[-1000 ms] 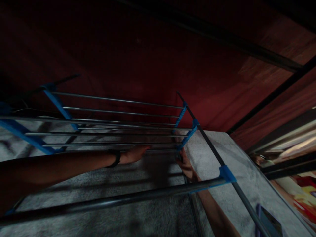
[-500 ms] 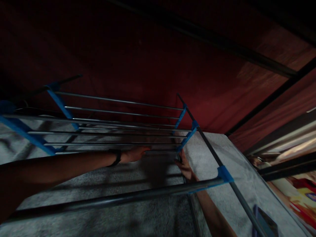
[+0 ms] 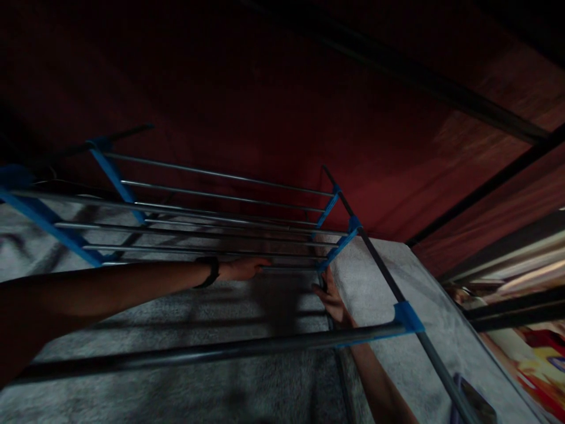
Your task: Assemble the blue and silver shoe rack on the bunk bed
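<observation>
A rack of thin metal rods (image 3: 212, 221) with blue end brackets (image 3: 44, 227) spans the middle of the view. My left hand (image 3: 245, 268), with a dark band at the wrist, is closed around the lowest rod of the near tier. Just below the right-hand blue bracket (image 3: 338, 250), my right hand (image 3: 334, 299) is around an upright pole (image 3: 339, 377). Its thumb sticks out to the left and its fingertips reach up by the bracket's lower end. Part of its grip is in shadow.
A thicker bar (image 3: 212, 351) crosses in front, joined by a blue connector (image 3: 408, 317) to a slanting pole (image 3: 382, 265). A phone-like object (image 3: 474, 403) lies on the grey cloth surface (image 3: 436, 306). Dark red fabric (image 3: 282, 129) hangs behind, and colourful packaging (image 3: 545, 365) sits at right.
The view has shifted slightly. My left hand and the rod it holds appear a little higher and further right, while my right hand stays at the pole.
</observation>
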`<state>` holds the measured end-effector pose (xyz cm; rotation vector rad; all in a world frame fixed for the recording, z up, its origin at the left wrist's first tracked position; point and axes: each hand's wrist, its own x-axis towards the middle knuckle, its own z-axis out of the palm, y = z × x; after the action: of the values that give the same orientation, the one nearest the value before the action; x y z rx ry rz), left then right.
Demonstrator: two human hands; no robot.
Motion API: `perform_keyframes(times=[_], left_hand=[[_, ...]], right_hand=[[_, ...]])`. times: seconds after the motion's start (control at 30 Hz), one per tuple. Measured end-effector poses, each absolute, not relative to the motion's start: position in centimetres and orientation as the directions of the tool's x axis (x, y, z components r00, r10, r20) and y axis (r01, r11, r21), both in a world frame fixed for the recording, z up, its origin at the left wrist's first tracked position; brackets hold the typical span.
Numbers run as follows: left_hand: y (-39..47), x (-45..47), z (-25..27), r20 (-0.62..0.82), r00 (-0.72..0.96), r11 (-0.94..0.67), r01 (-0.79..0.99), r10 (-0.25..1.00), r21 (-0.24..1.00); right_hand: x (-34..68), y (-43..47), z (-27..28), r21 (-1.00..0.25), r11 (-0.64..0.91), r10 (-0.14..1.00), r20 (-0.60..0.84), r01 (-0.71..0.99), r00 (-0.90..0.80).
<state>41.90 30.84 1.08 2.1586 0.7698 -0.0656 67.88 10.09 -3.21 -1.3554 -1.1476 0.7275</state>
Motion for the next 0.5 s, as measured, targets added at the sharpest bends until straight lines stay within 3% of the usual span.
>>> perform_keyframes(times=[0.5], left_hand=[[30.38,41.64,2.05,-0.304,0.803,-0.443,0.551,0.513,0.708]], right_hand=[[67.88,9.93,-2.75,-0.978,0.067,0.929,0.133,0.195,0.346]])
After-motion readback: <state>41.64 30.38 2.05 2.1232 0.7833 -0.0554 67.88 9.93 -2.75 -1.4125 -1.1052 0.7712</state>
